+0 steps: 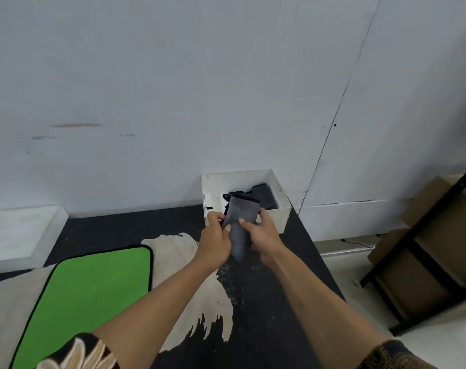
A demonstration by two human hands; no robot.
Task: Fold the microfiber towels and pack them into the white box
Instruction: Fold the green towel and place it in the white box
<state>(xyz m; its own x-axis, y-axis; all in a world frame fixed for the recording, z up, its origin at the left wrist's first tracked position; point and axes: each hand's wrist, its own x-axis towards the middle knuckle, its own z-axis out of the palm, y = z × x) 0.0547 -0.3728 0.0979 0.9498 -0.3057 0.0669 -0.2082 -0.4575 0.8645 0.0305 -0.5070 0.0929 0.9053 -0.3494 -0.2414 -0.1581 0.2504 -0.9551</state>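
Observation:
A folded grey microfiber towel (241, 222) is held upright between both hands, its top edge over the front wall of the white box (281, 214). My left hand (215, 237) grips its left side with the thumb on the front. My right hand (263, 234) grips the right side, thumb across the cloth. Inside the box lie dark folded towels (263, 194). A green towel with black edging (90, 296) lies flat at the lower left of the table.
The box stands at the far edge of the black table (266, 302), against a white wall. A worn beige patch (173, 251) marks the tabletop. A black shelf frame (423, 241) with cardboard boxes (439, 235) stands to the right.

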